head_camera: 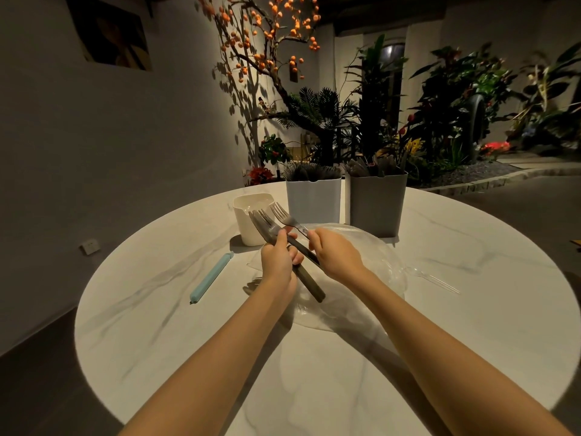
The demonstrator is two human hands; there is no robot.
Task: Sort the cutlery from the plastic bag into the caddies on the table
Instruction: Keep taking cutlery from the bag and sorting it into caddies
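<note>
My left hand (278,262) grips a bundle of dark-handled cutlery (267,226), a knife and fork with tips pointing up and away. My right hand (334,254) pinches another fork (284,217) by its handle, tines raised toward the caddies. Both hands hover above the clear plastic bag (361,247), which lies flat on the round marble table (157,309). Behind stand a small cream caddy (248,221), a white caddy (314,199) and a grey caddy (375,206); the latter two hold several utensils.
A light blue bag clip (211,276) lies on the table to the left. Plants and a tree with orange fruit stand beyond the table's far edge. A grey wall runs along the left.
</note>
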